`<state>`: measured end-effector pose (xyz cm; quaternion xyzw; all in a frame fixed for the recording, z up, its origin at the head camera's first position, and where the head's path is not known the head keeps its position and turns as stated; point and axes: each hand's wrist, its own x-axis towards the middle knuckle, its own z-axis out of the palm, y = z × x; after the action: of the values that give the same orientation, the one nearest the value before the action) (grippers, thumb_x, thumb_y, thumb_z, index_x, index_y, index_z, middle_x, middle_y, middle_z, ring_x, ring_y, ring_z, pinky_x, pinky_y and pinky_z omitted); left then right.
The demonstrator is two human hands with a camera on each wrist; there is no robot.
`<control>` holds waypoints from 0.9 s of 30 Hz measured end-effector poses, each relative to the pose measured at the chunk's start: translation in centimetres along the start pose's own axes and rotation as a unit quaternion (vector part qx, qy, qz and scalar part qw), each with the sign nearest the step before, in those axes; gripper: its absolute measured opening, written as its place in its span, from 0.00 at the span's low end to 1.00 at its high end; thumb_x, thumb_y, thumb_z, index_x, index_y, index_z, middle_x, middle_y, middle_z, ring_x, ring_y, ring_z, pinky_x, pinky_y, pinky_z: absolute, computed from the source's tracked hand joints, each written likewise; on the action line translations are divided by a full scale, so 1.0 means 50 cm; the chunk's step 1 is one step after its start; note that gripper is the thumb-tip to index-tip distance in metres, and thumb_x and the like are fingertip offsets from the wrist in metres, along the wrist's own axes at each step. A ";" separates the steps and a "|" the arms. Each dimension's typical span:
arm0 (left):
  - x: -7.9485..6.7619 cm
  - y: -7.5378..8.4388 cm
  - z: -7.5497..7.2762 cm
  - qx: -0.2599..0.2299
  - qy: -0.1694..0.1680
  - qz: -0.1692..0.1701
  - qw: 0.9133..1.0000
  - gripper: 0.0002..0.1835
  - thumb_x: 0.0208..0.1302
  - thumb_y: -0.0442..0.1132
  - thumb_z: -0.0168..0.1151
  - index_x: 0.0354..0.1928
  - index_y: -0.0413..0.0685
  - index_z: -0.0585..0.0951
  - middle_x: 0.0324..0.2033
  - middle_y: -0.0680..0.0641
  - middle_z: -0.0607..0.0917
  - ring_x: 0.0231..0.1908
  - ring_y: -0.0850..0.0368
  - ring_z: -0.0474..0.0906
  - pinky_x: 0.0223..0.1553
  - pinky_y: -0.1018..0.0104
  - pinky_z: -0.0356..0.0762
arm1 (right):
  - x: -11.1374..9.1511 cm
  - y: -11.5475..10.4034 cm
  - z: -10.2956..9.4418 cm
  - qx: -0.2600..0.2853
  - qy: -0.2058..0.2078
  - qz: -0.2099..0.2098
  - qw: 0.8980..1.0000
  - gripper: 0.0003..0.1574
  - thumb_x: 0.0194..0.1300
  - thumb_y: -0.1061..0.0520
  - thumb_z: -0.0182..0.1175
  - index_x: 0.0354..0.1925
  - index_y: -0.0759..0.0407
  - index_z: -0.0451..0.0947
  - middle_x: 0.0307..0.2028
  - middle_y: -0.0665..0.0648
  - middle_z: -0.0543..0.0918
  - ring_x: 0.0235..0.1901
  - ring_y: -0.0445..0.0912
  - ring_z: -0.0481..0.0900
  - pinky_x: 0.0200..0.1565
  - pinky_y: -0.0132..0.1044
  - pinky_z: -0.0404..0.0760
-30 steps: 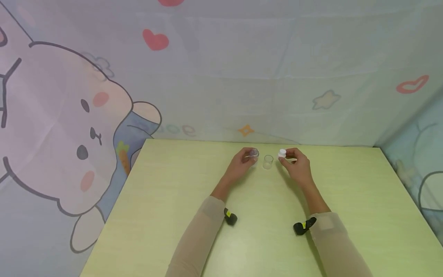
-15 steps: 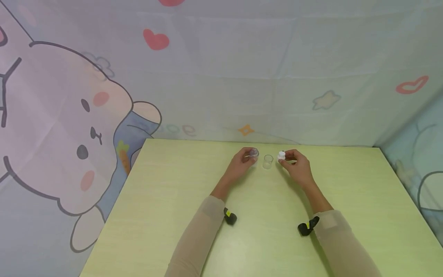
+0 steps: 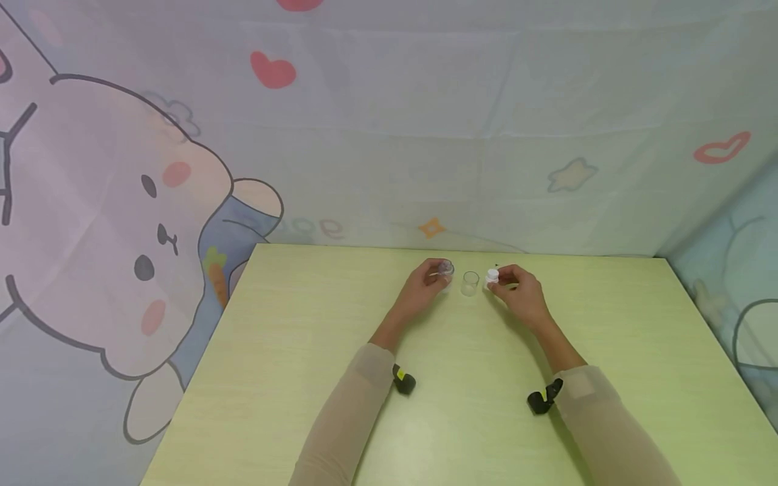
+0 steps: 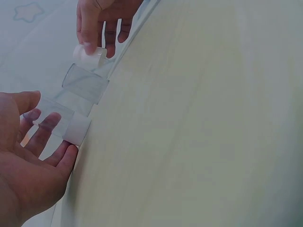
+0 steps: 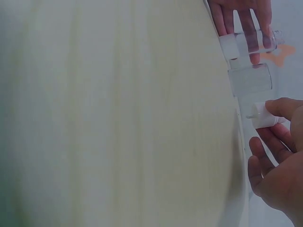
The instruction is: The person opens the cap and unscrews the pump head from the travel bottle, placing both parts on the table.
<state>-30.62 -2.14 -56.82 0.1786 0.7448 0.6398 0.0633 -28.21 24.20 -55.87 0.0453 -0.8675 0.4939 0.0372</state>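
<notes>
My left hand (image 3: 421, 287) holds a clear bottle (image 4: 56, 116) upright near the table's back edge, thumb on one side and fingers on the other. The bottle has a white base (image 4: 77, 128) and a narrow, uncapped neck. A clear open-topped cup (image 3: 470, 284), like a cylindrical overcap, stands between the two hands. To its right, my right hand (image 3: 524, 293) pinches a white stepped pump top (image 3: 492, 275) between thumb and fingers. A short thin stub (image 5: 251, 116) sticks out of its underside in the right wrist view, close over the table.
A pale wooden table (image 3: 462, 405) spans the workspace. Behind its back edge hangs a printed curtain (image 3: 389, 135) with a cartoon animal and hearts. A tiny dark speck (image 3: 496, 265) shows behind the pump top.
My right hand has brought the pump top slightly nearer and a little left, lower in the head view, and its forearm has shifted right. The left hand, bottle and cup stay put.
</notes>
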 end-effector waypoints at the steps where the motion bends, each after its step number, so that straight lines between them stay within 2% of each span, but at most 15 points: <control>1: 0.000 -0.001 0.000 0.001 0.001 0.000 1.000 0.22 0.80 0.41 0.61 0.71 0.45 0.75 0.67 0.42 0.80 0.66 0.42 0.79 0.64 0.57 0.82 | 0.000 0.000 0.000 0.000 -0.001 0.001 1.000 0.22 0.75 0.55 0.68 0.58 0.68 0.78 0.53 0.68 0.84 0.53 0.59 0.82 0.42 0.27 0.81; 5: -0.001 -0.002 -0.001 0.005 0.001 -0.001 1.000 0.22 0.80 0.42 0.61 0.70 0.46 0.75 0.67 0.42 0.80 0.66 0.42 0.79 0.64 0.57 0.82 | 0.000 -0.002 0.000 -0.002 -0.011 0.011 1.000 0.22 0.74 0.55 0.68 0.58 0.67 0.78 0.52 0.67 0.84 0.51 0.59 0.82 0.40 0.28 0.81; 11: -0.002 0.000 -0.002 0.009 -0.001 -0.004 1.000 0.22 0.81 0.43 0.61 0.71 0.47 0.74 0.67 0.44 0.80 0.67 0.45 0.79 0.64 0.59 0.81 | 0.001 -0.004 0.000 -0.008 -0.021 0.020 1.000 0.21 0.74 0.56 0.68 0.58 0.66 0.78 0.51 0.67 0.84 0.51 0.59 0.81 0.41 0.31 0.80; 23: -0.001 0.002 0.003 0.000 0.009 -0.001 1.000 0.22 0.80 0.39 0.61 0.71 0.45 0.74 0.67 0.40 0.79 0.67 0.39 0.78 0.65 0.51 0.81 | 0.006 0.000 -0.003 0.010 -0.037 0.035 0.999 0.21 0.73 0.56 0.69 0.58 0.66 0.78 0.50 0.66 0.83 0.51 0.57 0.79 0.41 0.32 0.80; 27: -0.003 0.003 0.002 0.003 0.007 -0.005 1.000 0.22 0.80 0.41 0.61 0.71 0.46 0.75 0.67 0.42 0.80 0.66 0.41 0.78 0.64 0.52 0.82 | 0.007 0.008 -0.006 0.015 -0.044 0.040 0.998 0.22 0.73 0.55 0.69 0.58 0.66 0.77 0.50 0.66 0.83 0.51 0.54 0.78 0.41 0.30 0.79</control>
<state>-30.43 -2.06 -56.68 0.1705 0.7482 0.6383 0.0605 -28.59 24.65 -56.01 0.0328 -0.8617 0.5058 -0.0215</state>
